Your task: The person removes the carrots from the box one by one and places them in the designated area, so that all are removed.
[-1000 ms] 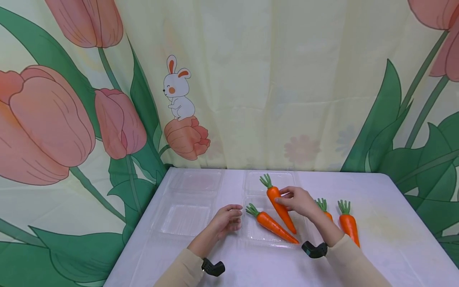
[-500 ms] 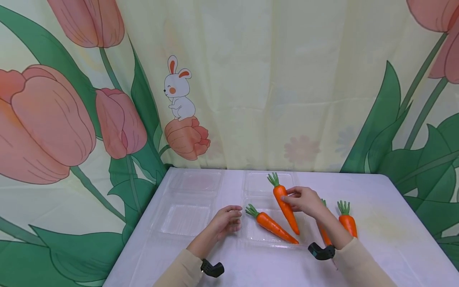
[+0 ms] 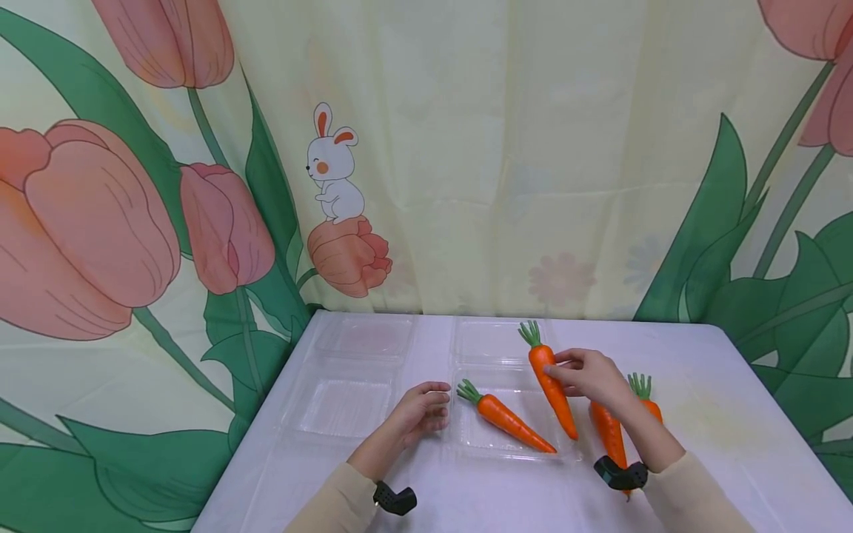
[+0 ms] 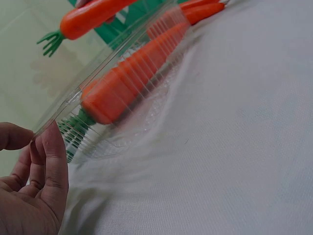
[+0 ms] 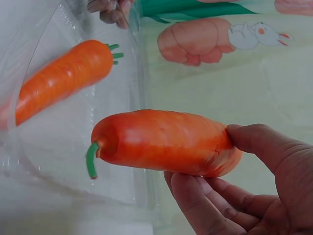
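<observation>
In the head view my right hand [image 3: 589,374] pinches an orange carrot [image 3: 549,385] with green stalks between thumb and fingers. It is raised over the right part of a clear plastic box [image 3: 529,396]. Inside that box lies another carrot [image 3: 509,423], slanting with its stalks to the far left. My left hand [image 3: 421,414] is at the box's left side. The left wrist view shows its thumb and fingers pinching the rim of the clear box [image 4: 93,78]. In the right wrist view the held carrot [image 5: 161,142] hangs apart from the box's carrot [image 5: 68,78].
Two more carrots lie on the white table right of the box: a nearer carrot [image 3: 608,437], partly behind my right wrist, and a farther carrot [image 3: 651,409], partly behind the forearm. A second clear box [image 3: 343,407] stands open at left. A printed curtain [image 3: 466,185] hangs behind.
My right hand has moved rightward with its carrot, away from the carrot in the box. The left hand and the boxed carrot have stayed in place.
</observation>
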A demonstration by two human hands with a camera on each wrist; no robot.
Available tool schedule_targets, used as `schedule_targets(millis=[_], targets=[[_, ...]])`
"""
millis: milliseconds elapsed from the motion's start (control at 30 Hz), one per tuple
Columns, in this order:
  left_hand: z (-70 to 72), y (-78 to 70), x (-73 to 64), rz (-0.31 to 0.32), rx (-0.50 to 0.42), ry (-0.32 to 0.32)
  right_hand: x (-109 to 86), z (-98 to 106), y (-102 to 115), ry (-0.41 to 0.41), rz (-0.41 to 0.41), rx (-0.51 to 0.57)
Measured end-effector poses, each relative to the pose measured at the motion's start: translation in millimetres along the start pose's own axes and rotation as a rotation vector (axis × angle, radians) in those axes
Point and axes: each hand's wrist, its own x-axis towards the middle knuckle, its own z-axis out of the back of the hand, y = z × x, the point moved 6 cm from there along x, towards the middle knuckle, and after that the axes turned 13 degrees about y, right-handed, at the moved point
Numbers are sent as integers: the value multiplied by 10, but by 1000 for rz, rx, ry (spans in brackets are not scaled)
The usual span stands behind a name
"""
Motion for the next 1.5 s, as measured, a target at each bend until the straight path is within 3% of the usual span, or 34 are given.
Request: schedule_targets(millis=[333, 1500], targets=[[20, 0, 2, 11, -6, -12, -81, 130, -119, -36, -33, -4], [15, -16, 1, 29, 8, -16, -425, 541, -661, -50, -136, -15]])
